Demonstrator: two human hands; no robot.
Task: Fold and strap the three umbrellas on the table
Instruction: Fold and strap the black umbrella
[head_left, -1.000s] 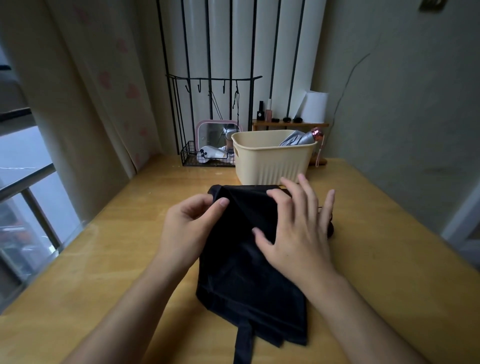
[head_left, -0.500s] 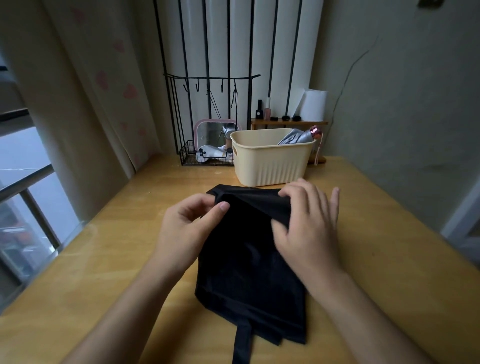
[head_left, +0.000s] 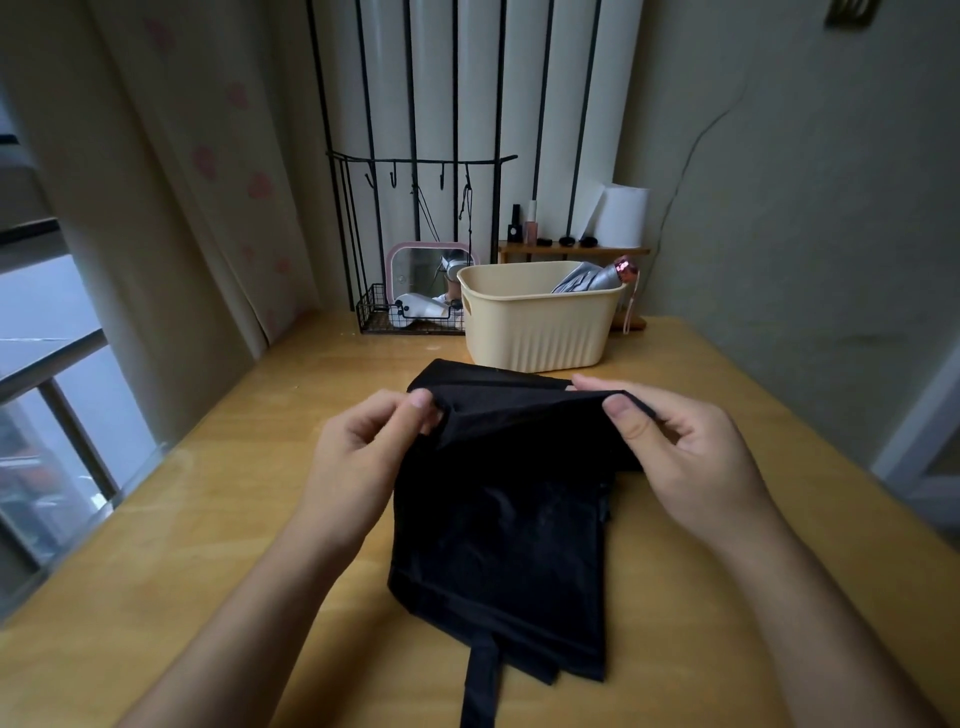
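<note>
Since a second ago the left hand (head_left: 363, 452) has kept its pinch on the top edge of the black umbrella (head_left: 498, 545). The right hand (head_left: 675, 452), then flat on the cloth with fingers spread, now pinches that same edge between thumb and forefinger, and a fold is raised between the two. The umbrella lies in the middle of the tabletop (head_left: 208, 519) with bare wood on both sides. Its strap (head_left: 480, 680) trails toward the near edge. A basket (head_left: 540, 332) holding a silver umbrella (head_left: 587, 278) stands just behind.
</note>
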